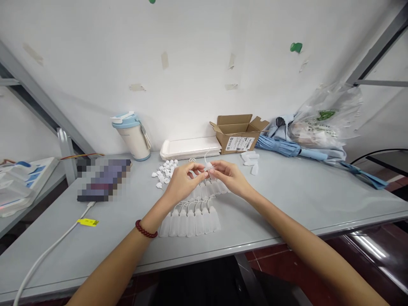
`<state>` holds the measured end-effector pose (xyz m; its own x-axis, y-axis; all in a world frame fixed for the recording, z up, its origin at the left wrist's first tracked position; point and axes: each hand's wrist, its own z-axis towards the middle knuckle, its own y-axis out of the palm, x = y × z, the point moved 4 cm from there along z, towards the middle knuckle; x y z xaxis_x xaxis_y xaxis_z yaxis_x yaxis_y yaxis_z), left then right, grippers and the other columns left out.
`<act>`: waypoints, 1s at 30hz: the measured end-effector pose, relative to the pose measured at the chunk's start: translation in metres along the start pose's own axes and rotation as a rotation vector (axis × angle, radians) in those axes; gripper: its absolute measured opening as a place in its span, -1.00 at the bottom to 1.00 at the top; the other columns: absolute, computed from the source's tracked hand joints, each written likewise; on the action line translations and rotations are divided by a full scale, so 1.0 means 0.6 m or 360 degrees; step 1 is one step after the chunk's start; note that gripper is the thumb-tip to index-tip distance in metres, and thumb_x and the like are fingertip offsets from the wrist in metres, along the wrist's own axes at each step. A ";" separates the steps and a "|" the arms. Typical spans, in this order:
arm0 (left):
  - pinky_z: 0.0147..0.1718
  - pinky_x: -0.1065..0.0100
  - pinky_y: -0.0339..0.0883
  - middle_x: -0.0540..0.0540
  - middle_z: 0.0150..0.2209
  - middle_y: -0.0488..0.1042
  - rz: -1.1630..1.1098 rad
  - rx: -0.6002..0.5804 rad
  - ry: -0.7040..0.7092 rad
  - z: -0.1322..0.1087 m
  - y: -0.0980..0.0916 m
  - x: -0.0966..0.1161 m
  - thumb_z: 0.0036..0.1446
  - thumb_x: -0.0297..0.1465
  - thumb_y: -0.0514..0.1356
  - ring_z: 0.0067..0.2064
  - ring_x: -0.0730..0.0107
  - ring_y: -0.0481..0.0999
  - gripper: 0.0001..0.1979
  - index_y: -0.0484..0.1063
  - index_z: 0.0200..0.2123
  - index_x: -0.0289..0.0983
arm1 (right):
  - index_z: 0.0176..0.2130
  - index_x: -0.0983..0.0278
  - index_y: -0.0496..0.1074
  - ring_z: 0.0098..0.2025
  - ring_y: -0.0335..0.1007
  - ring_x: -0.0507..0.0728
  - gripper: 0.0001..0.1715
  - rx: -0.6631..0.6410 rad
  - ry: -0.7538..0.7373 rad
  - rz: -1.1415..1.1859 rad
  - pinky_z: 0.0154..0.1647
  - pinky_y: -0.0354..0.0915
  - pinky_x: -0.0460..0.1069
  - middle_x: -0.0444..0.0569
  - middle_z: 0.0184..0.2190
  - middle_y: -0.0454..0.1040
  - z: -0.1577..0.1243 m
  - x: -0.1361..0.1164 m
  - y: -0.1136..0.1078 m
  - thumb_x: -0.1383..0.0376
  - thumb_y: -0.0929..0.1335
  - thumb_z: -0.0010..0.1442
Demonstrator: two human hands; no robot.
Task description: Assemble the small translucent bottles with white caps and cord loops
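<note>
Between my two hands, above the grey table, is a small translucent squeeze bottle (208,165) with a thin curved spout pointing up. My left hand (181,182) closes its fingertips on it from the left, near the collar. From the right, my right hand (235,179) pinches the same bottle; its lower part is largely hidden by fingers. Below my hands lies a front row of similar spouted bottles (190,223), side by side. A second row (204,191) behind it is partly covered by my hands. Small white caps (166,170) are heaped left of my hands.
Several loose bottles without spouts (251,160) lie behind my right hand. At the back stand stacked white trays (191,147), an open cardboard box (237,135) and a tumbler (132,136). A blue umbrella (280,146) lies right; a blurred-out phone (106,180) with cable lies left.
</note>
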<state>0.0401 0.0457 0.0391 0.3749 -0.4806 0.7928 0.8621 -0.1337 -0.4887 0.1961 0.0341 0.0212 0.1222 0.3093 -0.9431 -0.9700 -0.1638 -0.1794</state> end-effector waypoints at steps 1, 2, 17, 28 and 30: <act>-0.35 0.34 0.31 -0.09 -0.29 0.53 0.0095 0.0064 0.0102 -0.002 0.000 0.006 0.02 -0.33 0.24 -0.30 0.34 0.46 -0.82 0.47 -0.28 -0.27 | -0.14 0.31 0.39 -0.37 0.41 0.07 -0.61 -0.0016 0.0033 0.0066 -0.25 0.32 0.01 -0.06 -0.44 0.50 0.001 -0.001 0.000 0.11 0.36 0.11; -0.34 0.35 0.31 -0.08 -0.27 0.52 0.0165 0.0107 0.0195 -0.004 0.000 0.011 0.02 -0.35 0.24 -0.28 0.34 0.44 -0.82 0.46 -0.27 -0.26 | -0.15 0.31 0.40 -0.38 0.40 0.06 -0.61 -0.0036 0.0062 0.0129 -0.24 0.31 0.01 -0.06 -0.43 0.50 0.001 -0.002 0.000 0.11 0.36 0.10; -0.38 0.42 0.27 0.02 -0.44 0.51 0.0064 0.0198 0.0192 -0.010 -0.005 0.028 0.06 -0.52 0.07 -0.37 0.44 0.43 -0.81 0.45 -0.50 -0.26 | -0.19 0.28 0.37 -0.27 0.52 0.14 -0.64 -0.0170 0.0241 0.0510 -0.14 0.34 0.08 -0.01 -0.36 0.57 -0.004 -0.006 0.012 0.14 0.42 0.05; -0.27 0.28 0.30 -0.05 -0.29 0.42 0.0417 0.0024 0.0544 -0.013 0.007 0.030 0.01 -0.36 0.27 -0.22 0.30 0.38 -0.58 0.30 -0.03 -0.21 | -0.19 0.28 0.41 -0.14 0.48 0.15 -0.68 -0.0206 0.0251 0.0608 -0.07 0.34 0.10 0.03 -0.23 0.54 -0.003 -0.009 0.009 0.14 0.39 0.09; -0.23 0.25 0.30 -0.07 -0.26 0.41 0.0504 0.0013 0.0593 -0.014 0.008 0.029 0.01 -0.34 0.29 -0.19 0.26 0.36 -0.54 0.28 -0.01 -0.21 | -0.18 0.28 0.41 -0.11 0.47 0.17 -0.68 -0.0233 0.0248 0.0638 -0.07 0.34 0.10 0.05 -0.21 0.54 -0.004 -0.008 0.009 0.15 0.39 0.10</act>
<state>0.0479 0.0294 0.0477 0.4731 -0.7742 0.4205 0.7284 0.0752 -0.6810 0.1908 0.0297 0.0244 -0.2159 0.0515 -0.9751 -0.9086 -0.3762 0.1814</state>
